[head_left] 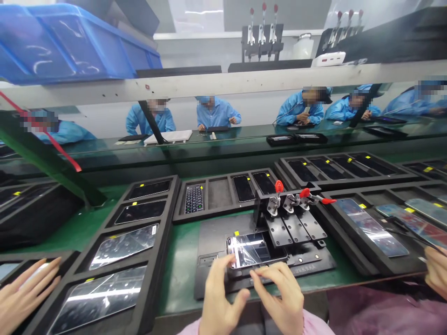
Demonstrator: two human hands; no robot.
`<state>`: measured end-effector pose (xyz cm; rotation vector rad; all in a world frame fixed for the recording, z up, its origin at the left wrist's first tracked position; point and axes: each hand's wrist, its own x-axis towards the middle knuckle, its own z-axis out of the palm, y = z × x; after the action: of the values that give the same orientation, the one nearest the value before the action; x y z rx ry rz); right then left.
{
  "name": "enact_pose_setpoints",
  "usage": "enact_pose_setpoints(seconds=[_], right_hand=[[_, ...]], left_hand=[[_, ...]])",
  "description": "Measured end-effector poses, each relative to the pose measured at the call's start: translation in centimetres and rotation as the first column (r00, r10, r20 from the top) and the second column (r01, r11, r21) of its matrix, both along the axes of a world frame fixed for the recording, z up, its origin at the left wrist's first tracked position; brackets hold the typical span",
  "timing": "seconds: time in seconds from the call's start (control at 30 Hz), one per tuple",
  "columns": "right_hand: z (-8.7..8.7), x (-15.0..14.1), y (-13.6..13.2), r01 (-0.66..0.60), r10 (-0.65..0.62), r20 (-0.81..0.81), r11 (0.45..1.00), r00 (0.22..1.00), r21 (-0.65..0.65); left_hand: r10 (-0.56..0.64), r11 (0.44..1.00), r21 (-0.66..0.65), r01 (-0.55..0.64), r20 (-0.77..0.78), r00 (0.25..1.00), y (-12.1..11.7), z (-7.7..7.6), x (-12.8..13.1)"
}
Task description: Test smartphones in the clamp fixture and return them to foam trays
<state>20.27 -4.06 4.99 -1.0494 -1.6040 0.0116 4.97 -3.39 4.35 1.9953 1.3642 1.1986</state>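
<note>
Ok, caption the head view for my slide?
Left hand and right hand at a smartphone on a black toggle-clamp fixture, foam trays of phones alongside.

Bright overhead light, streaky screen glare, faces pixelated

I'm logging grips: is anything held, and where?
Nothing clearly: the left hand touches the phone at its left end; whether the right hand pinches anything can't be told.
</note>
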Motion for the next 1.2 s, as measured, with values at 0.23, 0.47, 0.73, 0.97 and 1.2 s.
enact_pose_setpoints(seconds=[0.23, 0.47, 0.73, 0.97, 1.2], right_hand=[[0.3, 0.4, -0.7, -0.22, 0.247, 0.036, 0.912, 0.968, -0.347], [9.6, 5.0, 7.0, 0.144, -0.173, 0.256, 0.981, 0.951, 0.128], [10.4, 6.9, 9.0, 0.225, -0.291, 0.536, 0.956, 0.793, 0.187], [2.3, 5.7, 4.1, 0.383, -0.363, 0.603, 0.918, 0.71, 0.102], [1.1, 5.8, 5.5, 0.402, -0.341, 0.671, 0.913, 0.658, 0.069]], left_hand=[[0.309, 0.927, -0.338, -0.162, 0.445, 0.84, -0.6, 0.9, 4.5], [0.339, 0.917, -0.305, -0.257, 0.26, 0.904, 1.4, 1.1, 1.6], [0.203, 0.978, -0.019, -0.207, -0.132, 0.97, 2.2, -0.7, -0.2], [0.186, 0.981, 0.104, -0.166, -0.233, 0.954, 2.2, -2.0, -0.8], [0.164, 0.986, 0.081, -0.146, -0.309, 0.937, 1.9, -2.1, -1.0]])
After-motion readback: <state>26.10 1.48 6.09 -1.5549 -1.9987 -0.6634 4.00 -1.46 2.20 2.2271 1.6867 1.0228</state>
